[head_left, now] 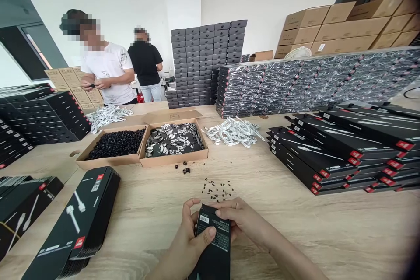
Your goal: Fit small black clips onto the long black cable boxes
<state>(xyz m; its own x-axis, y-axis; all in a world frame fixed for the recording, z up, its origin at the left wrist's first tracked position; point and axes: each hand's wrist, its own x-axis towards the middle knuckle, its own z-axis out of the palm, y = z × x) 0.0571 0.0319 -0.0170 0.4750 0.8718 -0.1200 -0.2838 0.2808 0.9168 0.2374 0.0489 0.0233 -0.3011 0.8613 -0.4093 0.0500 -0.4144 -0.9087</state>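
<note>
A black cardboard cable box [215, 251] with white print and a barcode lies between my hands, close to the table's near edge. My left hand [193, 236] grips its left side, the thumb flat on the printed face. At the box's far end my right hand [241, 218] holds the top right corner, thumb on the face near the end flap and the other fingers partly hidden behind. Just past the box, small black bits [216, 189] are scattered on the wood. A few black clips [186, 170] lie farther off.
Flat black box sleeves [77, 218] are stacked at left. Two open cartons hold black pieces [116, 143] and black-and-white discs [173, 139]. White cables [232, 132] lie beside them. Finished-looking black boxes [315, 153] pile up at right. Two people [110, 72] stand across the table.
</note>
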